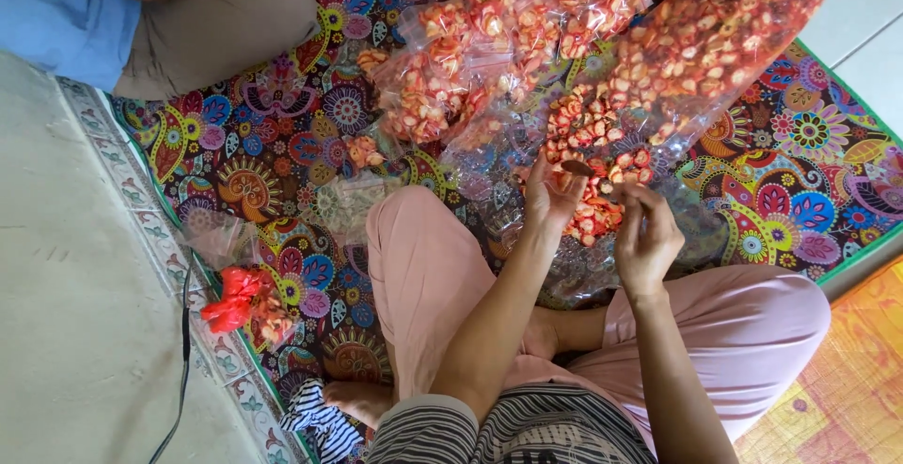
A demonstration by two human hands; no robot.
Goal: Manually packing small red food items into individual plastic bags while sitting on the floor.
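My left hand is raised palm up over my lap, with a dark brown chip resting on its fingertips. My right hand is beside it, fingers pinched together near a small piece, a little apart from the left hand. Just beyond both hands lies a large clear plastic bag spilling red and cream chips onto the patterned mat. I sit cross-legged in pink trousers.
Several smaller sealed bags of chips are piled at the top centre. A red plastic bundle lies at the mat's left edge by a black cable. Another person's knee is at the top left. White floor tiles are at the top right.
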